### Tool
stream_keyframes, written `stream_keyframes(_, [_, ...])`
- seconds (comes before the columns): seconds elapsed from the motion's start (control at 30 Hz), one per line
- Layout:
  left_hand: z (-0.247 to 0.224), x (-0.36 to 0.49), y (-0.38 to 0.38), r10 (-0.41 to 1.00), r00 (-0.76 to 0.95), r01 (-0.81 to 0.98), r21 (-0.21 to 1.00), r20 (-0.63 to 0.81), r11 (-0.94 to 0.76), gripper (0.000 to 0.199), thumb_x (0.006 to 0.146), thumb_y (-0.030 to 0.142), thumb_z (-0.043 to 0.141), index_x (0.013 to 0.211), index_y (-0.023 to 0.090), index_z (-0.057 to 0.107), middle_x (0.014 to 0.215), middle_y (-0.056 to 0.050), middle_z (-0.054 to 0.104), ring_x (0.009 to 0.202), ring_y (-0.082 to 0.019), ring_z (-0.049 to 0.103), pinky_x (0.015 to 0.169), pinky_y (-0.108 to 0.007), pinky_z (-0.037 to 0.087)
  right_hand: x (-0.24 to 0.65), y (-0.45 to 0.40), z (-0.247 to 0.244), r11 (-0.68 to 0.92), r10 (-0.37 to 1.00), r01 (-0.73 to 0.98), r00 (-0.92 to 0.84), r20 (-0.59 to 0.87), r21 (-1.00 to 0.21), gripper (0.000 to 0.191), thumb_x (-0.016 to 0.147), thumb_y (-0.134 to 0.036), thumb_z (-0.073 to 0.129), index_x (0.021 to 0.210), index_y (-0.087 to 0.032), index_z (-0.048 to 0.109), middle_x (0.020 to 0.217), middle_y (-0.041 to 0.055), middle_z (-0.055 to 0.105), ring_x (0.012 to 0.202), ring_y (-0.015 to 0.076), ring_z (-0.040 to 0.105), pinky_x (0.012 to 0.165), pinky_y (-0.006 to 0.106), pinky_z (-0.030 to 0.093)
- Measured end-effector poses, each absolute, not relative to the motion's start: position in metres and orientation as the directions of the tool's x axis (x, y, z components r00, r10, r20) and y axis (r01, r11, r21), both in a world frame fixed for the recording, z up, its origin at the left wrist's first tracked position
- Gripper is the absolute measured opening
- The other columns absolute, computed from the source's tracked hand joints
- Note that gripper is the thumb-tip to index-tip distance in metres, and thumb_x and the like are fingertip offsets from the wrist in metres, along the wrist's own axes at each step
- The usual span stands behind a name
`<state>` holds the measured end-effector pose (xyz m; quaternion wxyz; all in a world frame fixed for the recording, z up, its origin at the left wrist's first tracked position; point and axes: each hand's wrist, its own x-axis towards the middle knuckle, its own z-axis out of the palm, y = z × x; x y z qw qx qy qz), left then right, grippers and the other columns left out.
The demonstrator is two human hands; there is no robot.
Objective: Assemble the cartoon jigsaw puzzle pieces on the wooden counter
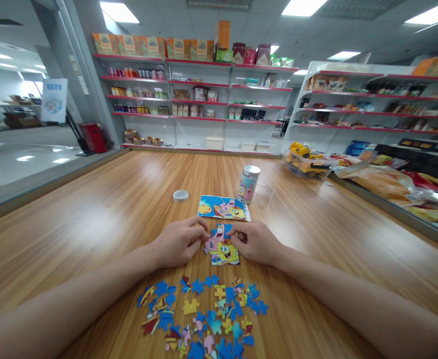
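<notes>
A partly joined jigsaw puzzle (224, 252) of yellow and pink cartoon figures lies flat on the wooden table. My left hand (179, 242) rests at its left edge, fingers curled and tips touching it. At the upper right edge, my right hand (258, 242) has its thumb and index finger bent together on a blue jigsaw piece, which the fingers partly cover. Just beyond is a picture card (222, 207) with similar figures. Many loose jigsaw pieces (214, 321), mostly blue with some yellow and pink, are spread on the near side, between my forearms.
A printed can (248, 184) stands at the card's far right corner, beside a clear plastic piece (266, 191). A round lid (180, 195) lies left. Farther right are a clear box of yellow toy trucks (307, 162) and bagged goods (387, 184). Stocked shelves (198, 104) stand behind.
</notes>
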<state>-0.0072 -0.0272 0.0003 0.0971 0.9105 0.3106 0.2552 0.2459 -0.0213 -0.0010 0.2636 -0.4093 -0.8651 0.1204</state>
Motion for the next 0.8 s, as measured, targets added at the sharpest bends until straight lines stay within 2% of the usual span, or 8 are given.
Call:
stream_keyframes(0.4, [-0.0009,-0.0073,-0.0261,0.629,0.665,0.53,0.341,0.402,-0.777,0.023,0.087,0.009,0.047,0.093,0.019,0.067,0.107,-0.005,0.061,0.088,-0.018,0.063,0.08,-0.03,0.051,0.2459,-0.0211,0.0007,0.634,0.773,0.645,-0.532,0.345,-0.425,0.013,0.079,-0.013,0.057,0.078,-0.017,0.069,0.053,-0.0036,0.053,0.048,0.0088,0.045,0.05,0.021,0.029])
stream_keyframes(0.8, [0.002,-0.006,-0.0271,0.622,0.67,0.534,0.319,0.405,-0.783,0.027,0.088,0.01,0.046,0.102,0.02,0.068,0.11,-0.006,0.062,0.09,-0.018,0.064,0.081,-0.032,0.052,0.2452,-0.0216,-0.0005,0.61,0.791,0.689,-0.493,0.363,-0.391,0.014,0.077,-0.012,0.056,0.077,-0.017,0.069,0.054,-0.0031,0.054,0.049,0.0093,0.045,0.05,0.021,0.029])
